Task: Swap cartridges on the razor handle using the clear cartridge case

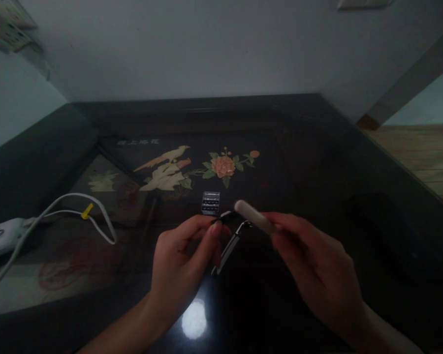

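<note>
Where the two hands meet above the tabletop, the left hand [180,265] pinches a slender black article [227,252] between thumb and fingers; the right hand [321,270] grips a white rod [254,216]. Rod: smooth, round-ended, slightly blurred, its long axis slanting from the right fingers toward the left hand and away from the wearer, tip nearer the left fingertips; contact with the article cannot be told. Article: thin, angular, pale-edged, its lower limb slanting down toward the left wrist; exact kind unclear. Just beyond the left fingertips: a small clear-looking box [210,202], ribbed in dark bands. Further left: a glossy white power adapter [3,237] and looped white cable [68,195] with yellow tag [87,211]. Beneath all: a dark, reflective tabletop [302,187], decorated with a bird [170,154] and pink blossom [223,167]. Behind: a plain pale wall [206,49].
</note>
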The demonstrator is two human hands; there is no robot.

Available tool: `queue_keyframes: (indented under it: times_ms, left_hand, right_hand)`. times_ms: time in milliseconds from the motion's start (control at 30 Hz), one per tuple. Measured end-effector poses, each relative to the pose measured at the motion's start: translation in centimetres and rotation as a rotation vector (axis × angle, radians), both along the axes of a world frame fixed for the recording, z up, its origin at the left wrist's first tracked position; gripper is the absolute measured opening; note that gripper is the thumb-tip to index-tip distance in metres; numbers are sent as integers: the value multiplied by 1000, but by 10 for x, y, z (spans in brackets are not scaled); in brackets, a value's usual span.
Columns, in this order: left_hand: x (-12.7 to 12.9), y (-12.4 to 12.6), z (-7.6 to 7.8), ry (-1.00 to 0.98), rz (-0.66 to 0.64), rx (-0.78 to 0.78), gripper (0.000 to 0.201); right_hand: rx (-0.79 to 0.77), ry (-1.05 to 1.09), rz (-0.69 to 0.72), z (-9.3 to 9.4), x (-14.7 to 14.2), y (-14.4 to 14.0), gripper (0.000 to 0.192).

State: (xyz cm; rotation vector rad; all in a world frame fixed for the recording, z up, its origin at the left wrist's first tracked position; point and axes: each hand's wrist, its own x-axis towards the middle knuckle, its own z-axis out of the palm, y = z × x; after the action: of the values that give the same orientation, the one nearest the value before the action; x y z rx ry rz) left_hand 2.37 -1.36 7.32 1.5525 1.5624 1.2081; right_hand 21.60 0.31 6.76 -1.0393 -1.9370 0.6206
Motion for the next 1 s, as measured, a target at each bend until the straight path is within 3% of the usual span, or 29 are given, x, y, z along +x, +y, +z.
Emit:
queue_keyframes:
  times_ms: [67,200,367,467,600,700,1000]
  left_hand:
    - [0,0,1,10,3,3,20]
    - [0,0,2,14,14,-4,21]
    - [0,-2,2,-4,-1,10,21]
    - [0,-2,2,18,6,27,19]
    - [-1,-2,1,19,-5,34,18]
    - [0,-3,1,19,3,33,19]
    - [1,-5,2,119,181,167,16]
  right_hand:
    - [29,-29,55,0,-1,1,24]
    - [71,-32,-85,2,1,4,24]
    - [80,-39,46,2,2,3,27]
    - [89,-35,-49,2,1,3,24]
    - [108,-41,56,2,1,4,25]
    - [99,-34,-13,2,1,5,25]
    - [74,66,-7,-6,-1,-5,37]
